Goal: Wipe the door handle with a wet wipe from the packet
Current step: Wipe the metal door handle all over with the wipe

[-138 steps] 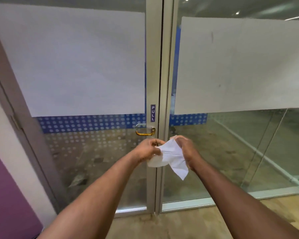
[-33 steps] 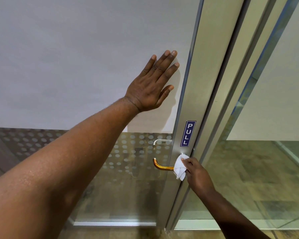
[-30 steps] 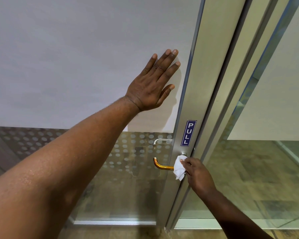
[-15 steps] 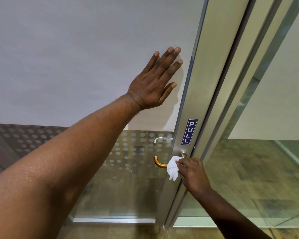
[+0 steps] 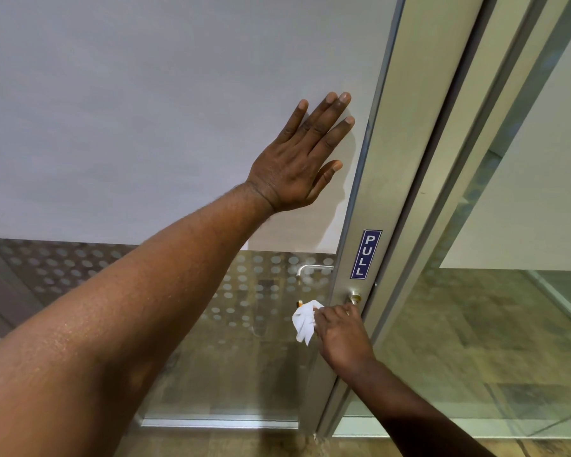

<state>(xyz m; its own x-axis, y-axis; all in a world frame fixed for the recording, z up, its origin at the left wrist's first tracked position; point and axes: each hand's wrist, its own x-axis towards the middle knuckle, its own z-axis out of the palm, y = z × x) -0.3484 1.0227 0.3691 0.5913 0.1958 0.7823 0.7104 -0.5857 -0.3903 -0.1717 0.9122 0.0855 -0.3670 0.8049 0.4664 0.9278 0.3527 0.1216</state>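
My right hand [image 5: 342, 334] grips a crumpled white wet wipe [image 5: 304, 321] and presses it over the gold lever door handle [image 5: 299, 304]. Only the handle's left tip shows past the wipe; the gold round base [image 5: 354, 297] sits on the metal door frame. My left hand [image 5: 302, 159] lies flat with fingers spread on the frosted glass door panel, above the handle. No wipe packet is in view.
A blue PULL sign [image 5: 366, 254] is stuck on the door's metal stile [image 5: 389, 159] above the handle. A silver handle [image 5: 312, 268] shows through the dotted glass on the far side. A second glass panel [image 5: 508, 324] stands to the right.
My right hand has slid the wipe leftward along the gold handle, from the base toward the tip, covering more of it. My left hand stays flat on the glass.
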